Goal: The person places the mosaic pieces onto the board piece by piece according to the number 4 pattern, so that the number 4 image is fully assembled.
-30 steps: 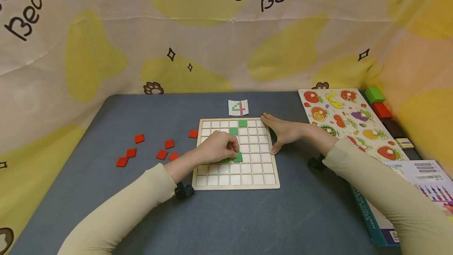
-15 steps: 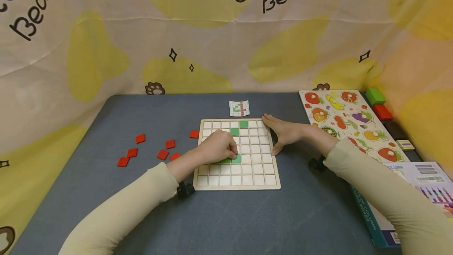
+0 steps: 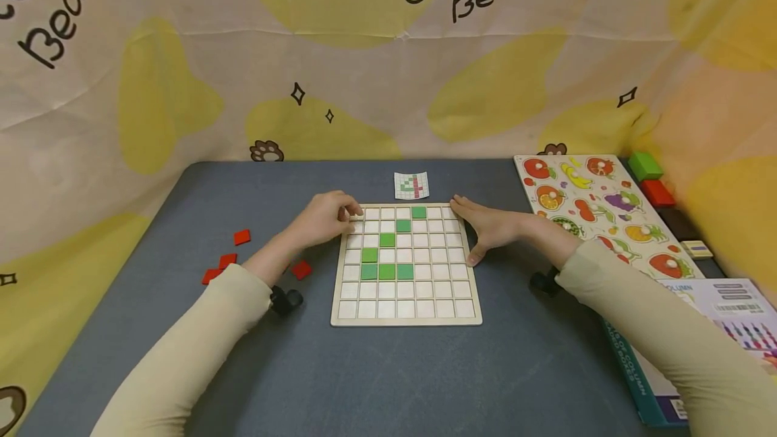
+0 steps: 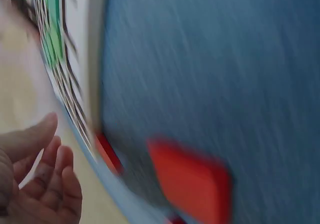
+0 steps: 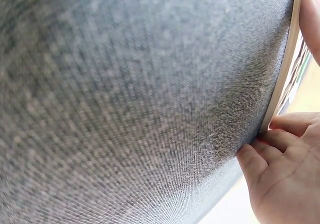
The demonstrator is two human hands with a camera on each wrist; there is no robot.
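Left hand sits at the far-left corner of the square pale wooden grid board, fingers loosely curled, tips touching the rim. Holds nothing; the left wrist view, though blurred, shows a bare palm. Right hand lies flat along the board's right edge, fingers straight and pressed together, thumb at the rim; the right wrist view shows fingertips butted against the wooden edge.

Seven flat green square tiles are seated in the grid, running diagonally from the one in the far row down to a row of three. Loose flat red square tiles lie on the grey-blue cloth-covered table, left of the board, beside the left forearm. Small printed pattern card lies just beyond the board's far edge.

Judgement: red tiles are next in hand. Keep the right hand bracing so the board cannot slide. Check the card for each cell first. Pinch one tile by its edges, lower it flat into the cell, and avoid brushing the seated greens.
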